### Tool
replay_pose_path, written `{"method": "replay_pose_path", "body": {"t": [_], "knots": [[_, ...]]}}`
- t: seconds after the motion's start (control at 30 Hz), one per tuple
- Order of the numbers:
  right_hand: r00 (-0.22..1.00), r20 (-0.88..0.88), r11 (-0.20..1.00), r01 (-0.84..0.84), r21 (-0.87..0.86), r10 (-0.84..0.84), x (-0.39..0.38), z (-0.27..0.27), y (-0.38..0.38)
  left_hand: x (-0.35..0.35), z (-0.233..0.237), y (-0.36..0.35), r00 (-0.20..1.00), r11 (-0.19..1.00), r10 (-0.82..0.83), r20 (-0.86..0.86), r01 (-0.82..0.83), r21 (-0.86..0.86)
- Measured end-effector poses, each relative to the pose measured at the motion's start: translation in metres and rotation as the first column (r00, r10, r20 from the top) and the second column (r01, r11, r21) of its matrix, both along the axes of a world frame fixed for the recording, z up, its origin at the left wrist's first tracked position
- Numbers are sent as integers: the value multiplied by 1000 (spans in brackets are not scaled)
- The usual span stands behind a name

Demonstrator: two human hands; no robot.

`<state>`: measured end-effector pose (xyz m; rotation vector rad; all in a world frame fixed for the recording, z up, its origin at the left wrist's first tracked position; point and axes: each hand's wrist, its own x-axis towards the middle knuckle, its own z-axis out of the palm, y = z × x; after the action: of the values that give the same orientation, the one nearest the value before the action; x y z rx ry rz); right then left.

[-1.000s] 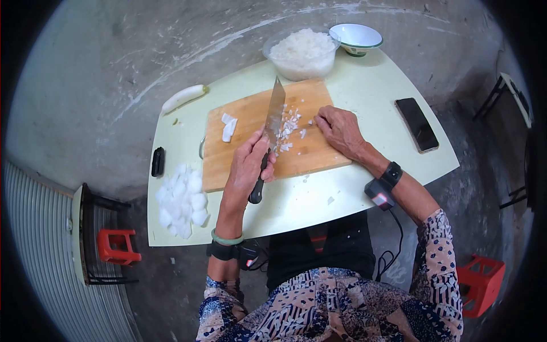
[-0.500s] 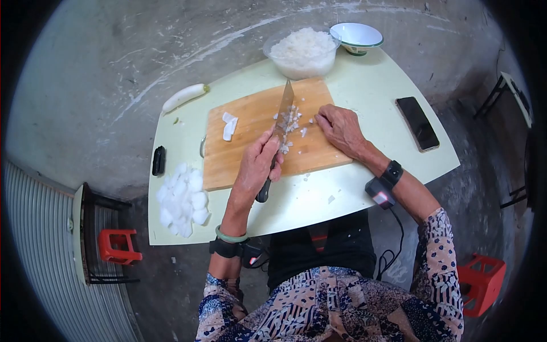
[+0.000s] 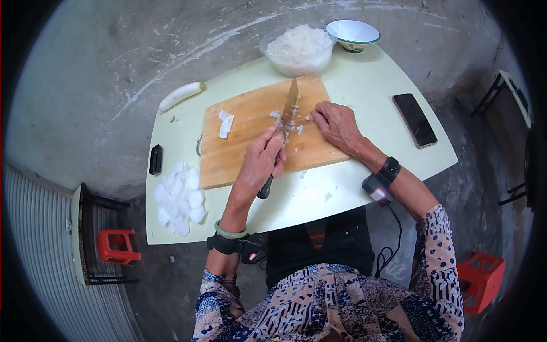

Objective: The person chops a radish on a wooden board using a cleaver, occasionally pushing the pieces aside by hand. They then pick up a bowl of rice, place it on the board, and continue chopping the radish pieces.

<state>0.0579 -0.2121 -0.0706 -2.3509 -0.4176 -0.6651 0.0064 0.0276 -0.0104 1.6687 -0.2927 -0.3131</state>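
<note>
My left hand (image 3: 261,161) is closed around the handle of a kitchen knife (image 3: 289,102), its long blade pointing away from me over a wooden cutting board (image 3: 248,139). Small chopped white pieces (image 3: 297,129), apparently radish, lie on both sides of the blade. On the board's right part rests my right hand (image 3: 337,126), fingers curled in with nothing visible in them; its fingertips are partly hidden. Flat white slices (image 3: 225,124) lie on the left of the board, apart from both hands.
Behind the board stand a clear bowl of white shreds (image 3: 300,52) and a white bowl (image 3: 354,35). A whole white radish (image 3: 181,96), a small black object (image 3: 155,159) and a pile of white slices (image 3: 179,199) are at left. A phone (image 3: 415,121) lies at right.
The knife blade has shifted slightly right across the chopped pieces, and some pieces now lie left of it. My right hand keeps its place on the board. The whole view has shifted slightly.
</note>
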Motion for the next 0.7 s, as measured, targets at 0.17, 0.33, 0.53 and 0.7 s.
{"method": "replay_pose_path", "body": {"t": [0.17, 0.33, 0.53, 0.7], "knots": [[999, 31, 1000, -15, 16, 15, 1, 0, -1, 1, -7, 0, 1000, 1000, 18, 3, -18, -8], [999, 34, 1000, -3, 17, 3, 1, 0, -1, 1, 5, 3, 999, 998, 35, -9, -35, -58], [1000, -6, 1000, 1, -1, -1, -1, 3, -1, 2, 2, 11, 998, 997, 52, -37, -54, -57], [999, 44, 1000, 5, -6, -5, 1, 1, 0, 8, 0, 11, 998, 999, 45, -31, -46, -28]]}}
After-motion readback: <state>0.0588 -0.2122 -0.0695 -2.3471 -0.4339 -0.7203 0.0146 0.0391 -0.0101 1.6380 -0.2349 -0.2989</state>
